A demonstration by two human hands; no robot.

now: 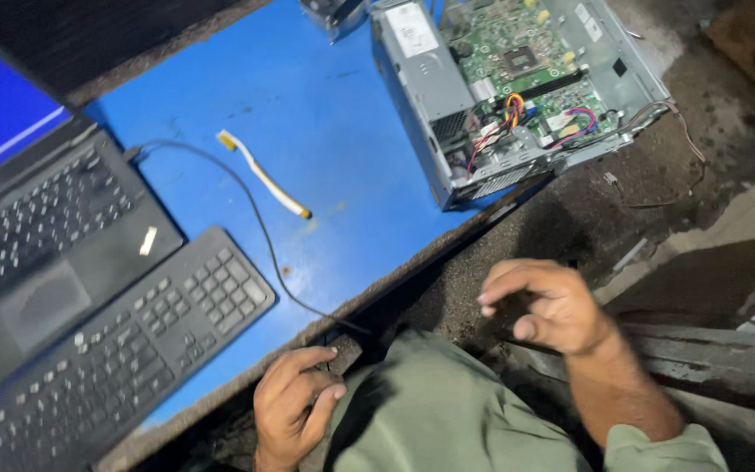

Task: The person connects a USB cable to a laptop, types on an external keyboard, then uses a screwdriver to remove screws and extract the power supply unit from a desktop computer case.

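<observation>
Cable [259,218] near left hand [294,406].

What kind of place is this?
Probably a computer repair bench: an opened desktop case shows its green circuit board and coloured wires, beside a laptop and a separate keyboard on a blue table.

An open laptop [28,201] beside a black keyboard [124,350], and a white flat cable [264,175], lie on the blue table [325,114].
</observation>
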